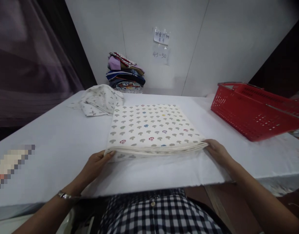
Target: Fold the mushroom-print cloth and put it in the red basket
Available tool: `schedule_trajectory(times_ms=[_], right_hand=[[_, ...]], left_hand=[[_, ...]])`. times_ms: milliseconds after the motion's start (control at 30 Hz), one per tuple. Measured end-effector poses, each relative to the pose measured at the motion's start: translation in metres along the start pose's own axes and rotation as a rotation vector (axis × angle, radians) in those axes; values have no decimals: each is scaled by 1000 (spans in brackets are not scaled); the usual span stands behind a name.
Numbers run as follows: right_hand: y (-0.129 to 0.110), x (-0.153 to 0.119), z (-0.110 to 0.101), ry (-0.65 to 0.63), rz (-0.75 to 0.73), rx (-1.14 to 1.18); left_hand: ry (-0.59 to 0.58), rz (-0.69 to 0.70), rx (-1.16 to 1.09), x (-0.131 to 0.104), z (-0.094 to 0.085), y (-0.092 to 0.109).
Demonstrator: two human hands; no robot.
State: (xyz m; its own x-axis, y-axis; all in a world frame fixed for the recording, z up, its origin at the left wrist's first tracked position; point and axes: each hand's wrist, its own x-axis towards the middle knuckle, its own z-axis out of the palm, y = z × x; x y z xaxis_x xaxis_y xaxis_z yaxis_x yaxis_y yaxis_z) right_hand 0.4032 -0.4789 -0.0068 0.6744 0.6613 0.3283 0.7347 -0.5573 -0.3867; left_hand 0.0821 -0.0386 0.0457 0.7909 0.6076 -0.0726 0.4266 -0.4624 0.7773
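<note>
A cream cloth (149,126) printed with small grey and coloured mushrooms lies folded in several layers on the white-covered table. Its near edge is lifted a little, showing the stacked layers. My left hand (98,164) pinches the near left corner, thumb on top. At the near right corner, my right hand (219,151) grips the layers between thumb and fingers. The fingers under the cloth are partly hidden. Behind its far left corner lies a crumpled white cloth (100,99) with a leaf-like print.
A stack of folded fabrics (126,73) stands at the back against the pale wall. To the right sits a red plastic basket (256,110). Two paper signs (161,45) hang on the wall. The table's near edge (159,190) runs just before my body.
</note>
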Motion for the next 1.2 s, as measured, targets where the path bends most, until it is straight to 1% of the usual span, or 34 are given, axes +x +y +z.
schedule_trajectory(times_ms=[67,133,233,333,400,433,467,533,633,767,867,933,1033,1100,1200], right_hand=[[2,-1,-1,-13,-14,6],[4,-4,-3,-7,-46,-7],[10,-12,-5,0,-141,-37],[19,-19,-4,30,-194,-106],[23,-20,-2,41,-210,-158],[23,-20,-2,37,-220,-181],[23,-20,-2,26,-230,-200],[19,-18,-3,11,-250,-230],[10,-18,-4,-3,-285,-264],[-3,-19,1,-5,-343,-296],[-15,-17,4,-8,-356,-335],[-24,-15,5,-6,-365,-339],[-35,-12,4,-27,-391,-286],[-38,-11,5,-46,-389,-250],[-34,-9,6,-57,-352,-217]], left_hand=[[-22,23,5,-2,-1,-2],[-79,115,33,-6,-4,-7],[-148,381,175,-15,-12,-24],[-183,657,417,-22,-16,-47],[-204,778,536,-26,-13,-61],[-205,814,574,-29,-11,-66],[-193,829,601,-31,-7,-68],[-144,812,645,-36,0,-68],[-93,811,697,-40,12,-59],[-35,885,699,-38,24,-47],[-37,910,699,-37,30,-40],[-49,897,696,-38,33,-33],[-37,845,652,-40,37,-23],[-41,773,598,-40,37,-16],[-88,560,506,-36,36,-5]])
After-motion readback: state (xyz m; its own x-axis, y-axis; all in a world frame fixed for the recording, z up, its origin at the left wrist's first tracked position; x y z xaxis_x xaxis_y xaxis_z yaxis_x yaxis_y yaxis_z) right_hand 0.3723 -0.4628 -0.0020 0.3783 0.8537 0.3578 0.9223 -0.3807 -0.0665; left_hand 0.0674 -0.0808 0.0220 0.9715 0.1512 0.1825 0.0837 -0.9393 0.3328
